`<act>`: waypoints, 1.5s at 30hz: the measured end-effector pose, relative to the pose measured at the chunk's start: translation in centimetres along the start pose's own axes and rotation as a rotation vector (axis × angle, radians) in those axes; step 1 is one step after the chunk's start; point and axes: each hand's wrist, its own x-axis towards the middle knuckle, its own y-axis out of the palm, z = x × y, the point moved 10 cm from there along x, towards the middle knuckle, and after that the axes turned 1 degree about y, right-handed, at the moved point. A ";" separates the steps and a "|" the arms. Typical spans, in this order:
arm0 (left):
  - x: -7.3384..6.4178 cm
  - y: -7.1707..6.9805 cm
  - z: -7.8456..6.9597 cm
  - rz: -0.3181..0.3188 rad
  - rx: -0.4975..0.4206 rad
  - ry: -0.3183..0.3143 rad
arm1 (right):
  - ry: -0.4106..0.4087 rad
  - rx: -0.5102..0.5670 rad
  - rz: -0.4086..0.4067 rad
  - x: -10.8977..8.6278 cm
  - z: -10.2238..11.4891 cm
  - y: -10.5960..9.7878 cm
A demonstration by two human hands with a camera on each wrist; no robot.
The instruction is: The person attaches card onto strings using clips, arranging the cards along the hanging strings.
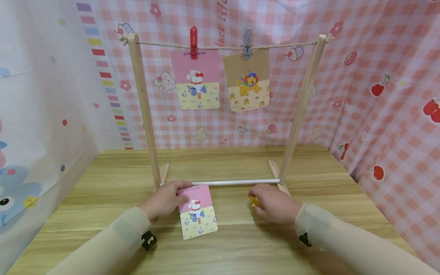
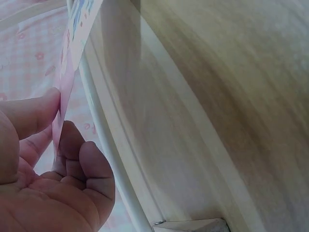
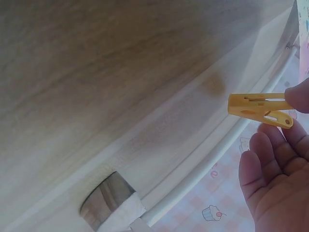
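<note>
Presently the left hand pinches the pink-and-yellow rabbit card by its top edge, the card lying low over the wooden table. The right hand grips a small yellow plastic peg. Two glossy cards already hang pegged on the twine; by my judgement this third remains to be hung. Frame: plain timber, white rod base.

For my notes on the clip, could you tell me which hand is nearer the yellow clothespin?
Right. The right hand pinches the yellow clothespin; the left hand is off to its left, holding the pink card.
</note>
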 end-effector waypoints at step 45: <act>0.4 -1.5 -2.4 -0.052 -0.155 0.066 | -0.005 0.087 -0.214 0.4 0.5 -3.4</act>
